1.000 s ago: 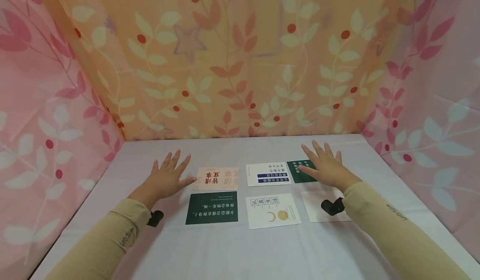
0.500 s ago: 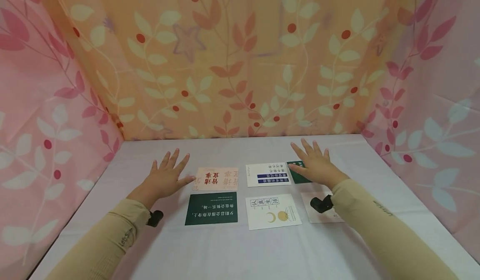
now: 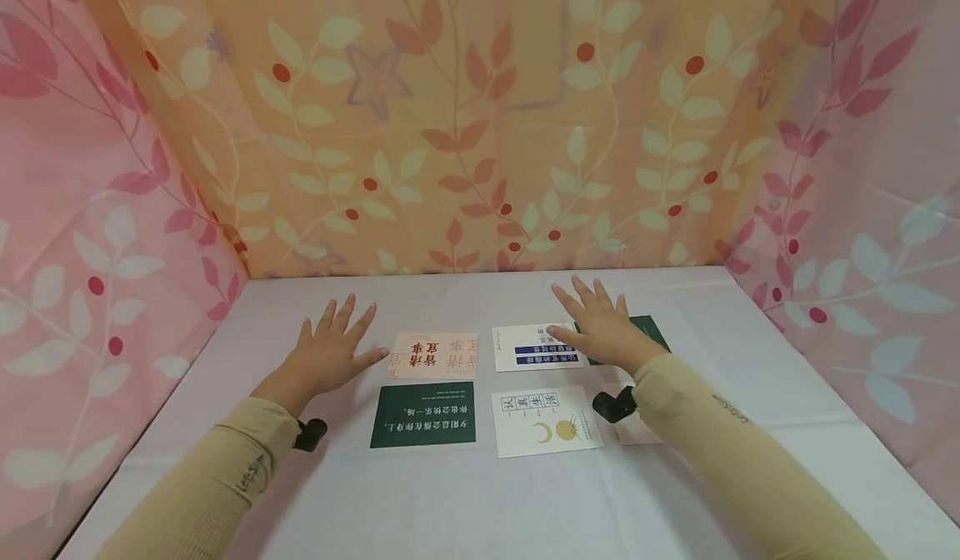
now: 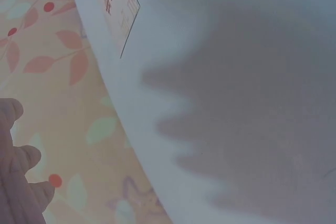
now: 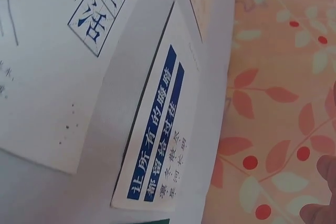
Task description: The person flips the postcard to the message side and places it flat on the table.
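Fingers spread, my left hand (image 3: 325, 361) hovers left of a pink card with red characters (image 3: 442, 356); its thumb tip reaches that card's edge in the head view. A dark green card (image 3: 423, 415) lies just in front of the pink one. My right hand (image 3: 603, 327) is also spread, over the gap between a white card with blue bars (image 3: 525, 358) and a second green card (image 3: 651, 331), partly covering both. Before it lie a white card with a moon and sun (image 3: 546, 435) and a pale card (image 3: 637, 432), mostly hidden by the right forearm. Neither hand holds anything.
The cards lie in two rows on a white-covered table (image 3: 420, 502). A patterned orange curtain (image 3: 480, 127) stands along the back edge, with pink floral cloth (image 3: 90, 235) on the left and more pink cloth (image 3: 862, 235) on the right. Each wrist wears a black camera (image 3: 311, 435).
My right hand has moved left, from over the back green card toward the blue-barred card, uncovering the green card's right part. My left hand has stayed nearly still. No card has moved.
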Demonstrator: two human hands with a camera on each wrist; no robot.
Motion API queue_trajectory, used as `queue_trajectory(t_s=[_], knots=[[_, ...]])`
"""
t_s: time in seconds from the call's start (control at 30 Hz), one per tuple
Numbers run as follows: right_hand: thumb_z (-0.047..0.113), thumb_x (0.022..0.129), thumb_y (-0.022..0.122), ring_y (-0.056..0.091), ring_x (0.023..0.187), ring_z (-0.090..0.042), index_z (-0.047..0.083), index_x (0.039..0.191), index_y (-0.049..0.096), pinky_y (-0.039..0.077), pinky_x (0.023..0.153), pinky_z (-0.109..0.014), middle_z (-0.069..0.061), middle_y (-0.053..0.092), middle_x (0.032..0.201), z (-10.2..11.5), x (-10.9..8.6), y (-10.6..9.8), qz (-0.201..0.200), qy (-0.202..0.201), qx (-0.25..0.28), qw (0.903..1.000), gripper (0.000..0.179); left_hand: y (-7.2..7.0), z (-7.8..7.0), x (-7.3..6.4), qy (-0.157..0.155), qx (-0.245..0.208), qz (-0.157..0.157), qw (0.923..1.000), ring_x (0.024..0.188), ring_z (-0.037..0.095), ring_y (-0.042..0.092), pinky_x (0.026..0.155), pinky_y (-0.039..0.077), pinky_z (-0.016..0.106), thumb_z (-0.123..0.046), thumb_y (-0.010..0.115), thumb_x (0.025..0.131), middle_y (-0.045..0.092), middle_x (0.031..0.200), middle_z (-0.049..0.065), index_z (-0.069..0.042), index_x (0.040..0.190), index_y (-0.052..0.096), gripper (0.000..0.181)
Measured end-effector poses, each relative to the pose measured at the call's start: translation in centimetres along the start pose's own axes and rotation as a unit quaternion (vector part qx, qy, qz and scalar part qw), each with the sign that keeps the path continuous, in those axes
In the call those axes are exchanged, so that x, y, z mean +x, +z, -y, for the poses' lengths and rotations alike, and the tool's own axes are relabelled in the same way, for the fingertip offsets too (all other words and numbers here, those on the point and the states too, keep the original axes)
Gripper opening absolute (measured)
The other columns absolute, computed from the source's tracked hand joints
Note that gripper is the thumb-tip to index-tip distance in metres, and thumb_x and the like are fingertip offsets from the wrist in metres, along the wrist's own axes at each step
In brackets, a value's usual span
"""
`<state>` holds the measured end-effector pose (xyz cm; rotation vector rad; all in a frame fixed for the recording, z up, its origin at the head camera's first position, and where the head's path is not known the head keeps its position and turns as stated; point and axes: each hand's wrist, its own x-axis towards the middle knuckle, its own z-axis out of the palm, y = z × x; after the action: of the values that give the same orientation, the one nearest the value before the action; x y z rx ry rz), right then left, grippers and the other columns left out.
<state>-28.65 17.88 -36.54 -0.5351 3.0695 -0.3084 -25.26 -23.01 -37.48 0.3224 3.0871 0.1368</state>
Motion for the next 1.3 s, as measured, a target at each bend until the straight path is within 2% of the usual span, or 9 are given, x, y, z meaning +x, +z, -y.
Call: queue_trajectory(t_s=[0.17, 0.33, 0.6, 0.83, 1.03, 1.17, 1.3], knots=[[0.073, 0.081, 0.034, -0.004, 0.137, -0.04, 0.03, 0.147, 0.011, -0.007, 0.1, -0.067, -0.009, 0.003, 0.153, 1.2, 0.7, 0.7, 0.002, -0.01, 0.0, 0.9999, 0.082, 0.1, -0.3, 0.1, 0.003, -0.012, 0.003, 0.9999, 0.136, 0.042, -0.008, 0.099, -0.005, 0.069, -0.07, 0.033, 0.084, -0.003, 0.152, 0.016, -0.021, 0.148, 0.011, 0.083], [0.065, 0.084, 0.04, -0.002, 0.137, -0.039, 0.032, 0.147, 0.01, -0.005, 0.102, -0.065, -0.007, 0.003, 0.154, 2.8, 1.6, 1.5, 0.003, -0.025, 0.001, 0.9997, 0.077, 0.4, -0.3, 0.3, 0.0, -0.002, 0.002, 1.0, 0.136, 0.041, -0.007, 0.099, -0.003, 0.069, -0.076, 0.025, 0.08, -0.003, 0.152, 0.015, -0.021, 0.148, 0.01, 0.088], [0.063, 0.084, 0.043, -0.001, 0.138, -0.038, 0.032, 0.147, 0.011, -0.001, 0.103, -0.064, -0.007, 0.006, 0.153, 5.8, 2.5, 2.4, 0.012, -0.043, 0.006, 0.999, 0.077, 0.9, -0.5, 0.6, 0.006, -0.017, 0.001, 0.9998, 0.136, 0.042, -0.008, 0.099, -0.002, 0.069, -0.071, 0.03, 0.084, -0.005, 0.152, 0.015, -0.022, 0.148, 0.008, 0.084], [0.065, 0.084, 0.042, 0.0, 0.138, -0.036, 0.032, 0.147, 0.01, 0.003, 0.105, -0.061, -0.006, 0.005, 0.154, 7.4, 3.4, 3.6, 0.026, -0.054, 0.015, 0.9981, 0.077, 1.5, -0.7, 0.8, 0.009, -0.037, 0.002, 0.9993, 0.136, 0.042, -0.006, 0.099, 0.001, 0.069, -0.066, 0.036, 0.086, -0.004, 0.152, 0.016, -0.021, 0.148, 0.009, 0.081], [0.06, 0.085, 0.048, 0.005, 0.138, -0.035, 0.03, 0.146, 0.015, 0.009, 0.109, -0.054, -0.006, 0.008, 0.153, 8.5, 3.8, 4.3, 0.028, -0.045, 0.08, 0.9954, 0.076, 1.9, -0.7, 1.2, 0.012, -0.063, -0.006, 0.9979, 0.135, 0.044, -0.002, 0.1, 0.009, 0.067, -0.06, 0.041, 0.088, -0.001, 0.151, 0.019, -0.018, 0.148, 0.01, 0.08], [0.057, 0.085, 0.051, 0.008, 0.139, -0.032, 0.03, 0.146, 0.018, 0.015, 0.109, -0.051, -0.005, 0.009, 0.153, 9.0, 3.9, 4.8, 0.035, -0.037, 0.127, 0.9906, 0.075, 2.1, -0.7, 1.5, 0.017, -0.107, -0.007, 0.9941, 0.134, 0.046, -0.002, 0.102, 0.011, 0.065, -0.062, 0.042, 0.087, -0.002, 0.151, 0.021, -0.016, 0.148, 0.008, 0.083], [0.054, 0.085, 0.054, 0.012, 0.138, -0.029, 0.028, 0.146, 0.019, 0.019, 0.108, -0.05, -0.006, 0.014, 0.152, 9.5, 4.0, 5.2, 0.044, -0.039, 0.172, 0.9833, 0.075, 2.3, -0.5, 1.7, 0.012, -0.156, 0.006, 0.9876, 0.134, 0.046, -0.002, 0.102, 0.01, 0.065, -0.064, 0.042, 0.085, -0.004, 0.15, 0.023, -0.016, 0.148, 0.004, 0.088]])
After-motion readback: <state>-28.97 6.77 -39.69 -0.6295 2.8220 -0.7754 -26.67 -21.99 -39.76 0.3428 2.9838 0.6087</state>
